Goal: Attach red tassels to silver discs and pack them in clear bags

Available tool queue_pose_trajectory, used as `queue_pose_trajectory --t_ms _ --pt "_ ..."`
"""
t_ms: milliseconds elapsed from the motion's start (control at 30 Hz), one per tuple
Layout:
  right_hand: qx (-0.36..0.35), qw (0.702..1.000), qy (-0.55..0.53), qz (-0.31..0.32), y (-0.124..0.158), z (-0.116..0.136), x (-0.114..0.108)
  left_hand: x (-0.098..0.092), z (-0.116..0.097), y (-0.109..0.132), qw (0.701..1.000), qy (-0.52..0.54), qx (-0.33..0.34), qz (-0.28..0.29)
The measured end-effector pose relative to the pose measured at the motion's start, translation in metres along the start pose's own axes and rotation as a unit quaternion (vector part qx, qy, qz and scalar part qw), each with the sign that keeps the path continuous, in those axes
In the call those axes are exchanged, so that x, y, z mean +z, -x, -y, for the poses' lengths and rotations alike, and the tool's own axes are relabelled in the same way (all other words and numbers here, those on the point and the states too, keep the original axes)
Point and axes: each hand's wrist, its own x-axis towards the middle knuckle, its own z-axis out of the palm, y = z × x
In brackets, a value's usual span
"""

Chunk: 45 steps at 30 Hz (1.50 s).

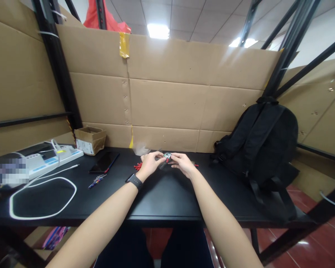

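Note:
Both my arms reach out over a black table [167, 197]. My left hand [148, 164], with a black watch on its wrist, and my right hand [183, 164] meet at the far middle of the table. Their fingers are pinched together on a small grey and dark object [166, 156] held between them. Small red pieces [138, 166] lie on the table just left of my left hand, and a bit of red shows right of my right hand. A clear plastic bag [141, 150] lies behind the hands.
A black backpack [264, 145] leans at the table's right end. A phone [104, 162], keys [96, 181], a small cardboard box [89, 139], a white power strip [48, 160] and a white cable loop [41, 197] lie to the left. Cardboard walls enclose the table.

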Motion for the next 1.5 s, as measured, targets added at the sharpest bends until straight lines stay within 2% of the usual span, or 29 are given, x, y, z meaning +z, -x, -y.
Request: queue_pose_trajectory --t_ms 167,400,500,633,867,933,1033,1200,1300,1400,1500 --pt "0.058 0.996 -0.059 0.043 0.009 0.01 0.002 -0.003 0.0 -0.001 1.0 0.002 0.013 0.0" --pt "0.036 0.996 -0.078 0.032 0.01 0.008 -0.003 -0.007 0.001 -0.001 0.997 -0.016 0.068 -0.015" --pt "0.039 0.993 -0.097 0.053 0.012 0.01 -0.007 -0.008 0.003 -0.002 0.996 -0.017 0.092 -0.001" --pt "0.079 0.985 -0.08 0.132 0.018 0.017 -0.011 -0.011 0.009 -0.004 0.991 -0.023 0.129 0.035" --pt "0.072 0.985 -0.038 0.152 0.021 0.02 -0.017 -0.014 0.009 -0.003 0.984 -0.021 0.17 0.054" --pt "0.065 0.987 -0.03 0.141 0.02 0.019 -0.016 -0.012 0.01 -0.003 0.983 -0.022 0.172 0.056" --pt "0.049 0.995 -0.01 0.091 0.015 0.014 -0.013 -0.005 0.017 -0.004 0.985 -0.042 0.16 0.049" --pt "-0.007 0.998 0.067 -0.021 0.001 -0.001 -0.013 0.01 0.029 -0.002 0.975 -0.166 0.132 0.062" --pt "-0.05 0.978 0.188 -0.069 -0.005 -0.009 -0.019 0.015 0.028 -0.003 0.963 -0.22 0.128 0.094" --pt "-0.075 0.949 0.299 -0.069 -0.007 -0.01 -0.022 0.015 0.024 -0.006 0.958 -0.226 0.121 0.13" --pt "-0.096 0.929 0.35 -0.071 -0.004 -0.006 -0.018 0.013 0.021 -0.006 0.954 -0.213 0.143 0.158"
